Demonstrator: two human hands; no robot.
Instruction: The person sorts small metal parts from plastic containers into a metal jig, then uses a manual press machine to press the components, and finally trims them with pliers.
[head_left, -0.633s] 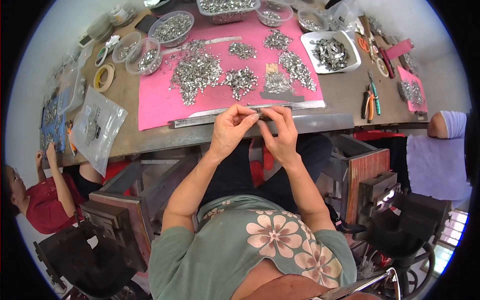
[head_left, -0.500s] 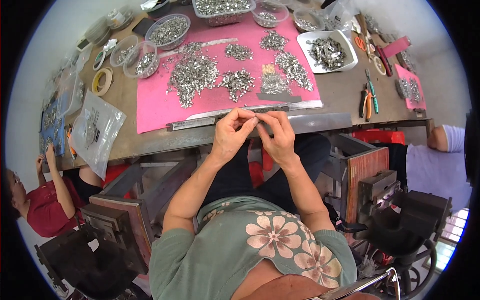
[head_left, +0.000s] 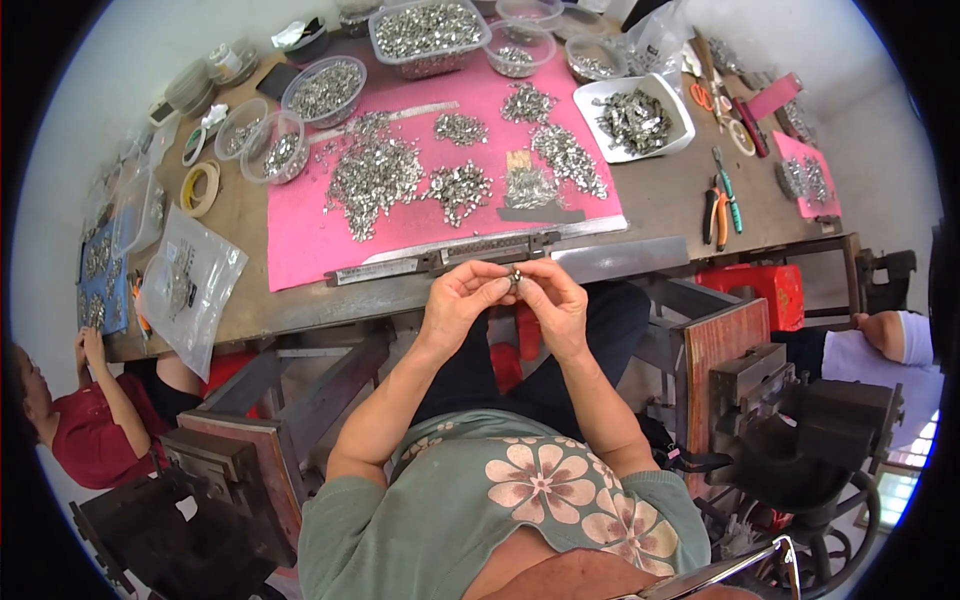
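Note:
Both hands meet just off the bench's front edge, closed in fingertip pinches around one small metal piece. My left hand grips it from one side, and my right hand from the other. Fingers cover most of the piece, so its exact kind cannot be made out. Beyond them, a narrow slotted metal bar lies along the front of a pink mat. On the mat sit a large heap of small silvery metal parts, several smaller heaps, and a bunch of thin metal pins.
Clear tubs of metal parts and a white tray of darker parts stand farther back. Pliers lie at right; a tape roll and plastic bag at left. One person sits left, another right.
The view has shifted, so the bench sits slightly lower and farther left. My fingertips have turned, and the small metal piece now shows between them. Both hands stay together.

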